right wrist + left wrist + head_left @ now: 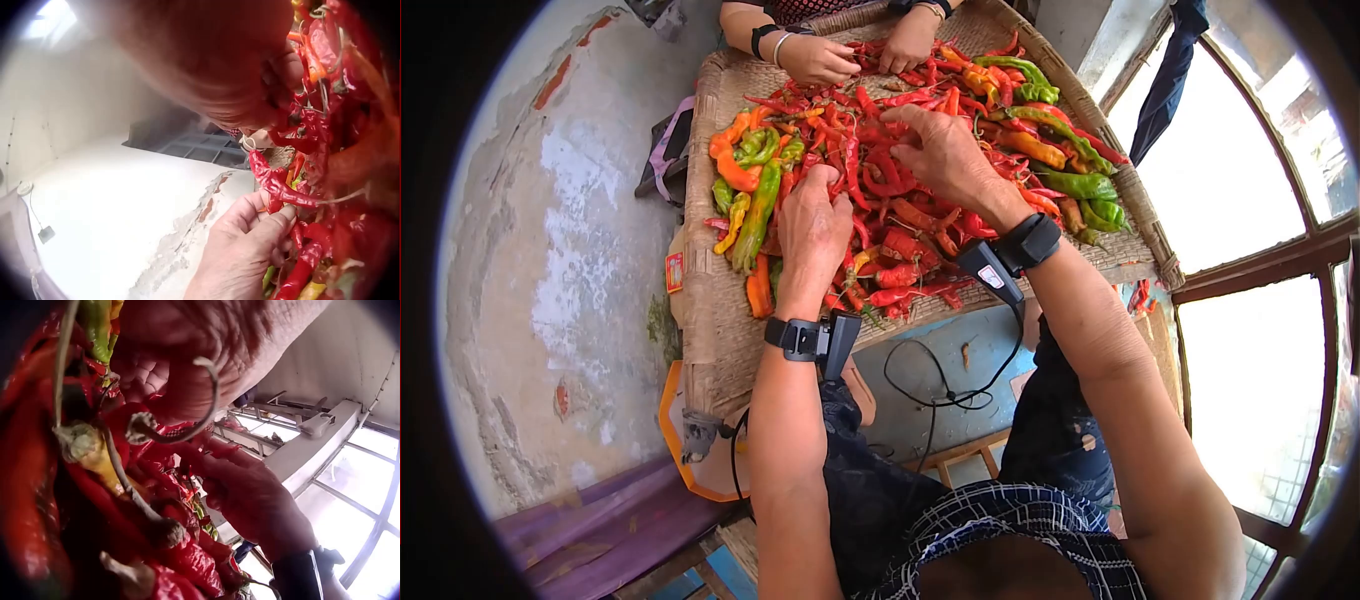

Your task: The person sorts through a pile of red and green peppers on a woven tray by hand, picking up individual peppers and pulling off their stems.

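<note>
A heap of red chili peppers point(890, 240) fills the middle of a woven tray point(720, 340). My left hand point(812, 235) is at the left of the heap. In the right wrist view its thumb and fingers pinch a wrinkled red chili pepper point(275, 181). My right hand point(955, 165) reaches over the upper middle of the heap, index finger and thumb apart, with no pepper plainly held between them. Dried stems and shrivelled red skins show close up in the left wrist view, where the right hand point(250, 500) appears beyond the left palm.
Another person's two hands point(818, 60) work at the tray's far side. Green peppers point(760, 215) and orange ones lie left; more green peppers point(1080, 185) lie right. A black cable point(940, 400) hangs below the tray. Windows point(1250, 350) are on the right, a worn wall point(580, 200) left.
</note>
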{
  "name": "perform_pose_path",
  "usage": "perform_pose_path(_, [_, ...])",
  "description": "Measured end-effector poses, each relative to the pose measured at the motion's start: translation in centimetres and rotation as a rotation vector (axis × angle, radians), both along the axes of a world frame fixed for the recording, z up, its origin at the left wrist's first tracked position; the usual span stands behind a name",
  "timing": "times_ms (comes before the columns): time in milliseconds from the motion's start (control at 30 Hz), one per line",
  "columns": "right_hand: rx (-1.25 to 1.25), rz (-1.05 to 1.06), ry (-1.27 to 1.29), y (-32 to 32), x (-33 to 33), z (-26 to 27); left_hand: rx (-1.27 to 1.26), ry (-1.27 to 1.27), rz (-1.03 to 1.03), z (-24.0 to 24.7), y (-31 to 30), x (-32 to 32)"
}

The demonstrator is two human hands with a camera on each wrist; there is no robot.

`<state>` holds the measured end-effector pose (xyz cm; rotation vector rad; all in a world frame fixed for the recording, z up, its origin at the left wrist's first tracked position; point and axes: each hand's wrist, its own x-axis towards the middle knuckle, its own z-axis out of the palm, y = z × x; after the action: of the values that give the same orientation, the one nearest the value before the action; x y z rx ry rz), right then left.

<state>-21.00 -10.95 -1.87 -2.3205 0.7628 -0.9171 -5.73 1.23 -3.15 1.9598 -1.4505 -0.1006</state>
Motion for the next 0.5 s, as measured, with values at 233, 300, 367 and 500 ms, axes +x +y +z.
perform_pose_path(233, [0.03,-0.067,-0.378,-2.9,-0.9,0.2,-0.242,0.52,0.047,0.3,-0.2,2.6])
perform_pose_path(300, [-0.343,-0.21,-0.248,-2.9,-0.9,0.3,-0.248,0.559,0.009,0.4,-0.2,2.7])
perform_pose_path(367, [-0.18,-0.093,-0.101,-2.0,-1.4,1.1,-0.297,0.651,-0.031,0.7,-0.2,2.4])
perform_pose_path(500, [-0.131,0.107,0.383,0.4,-0.7,0.0,-0.212,0.737,-0.054,1.5,0.4,1.3])
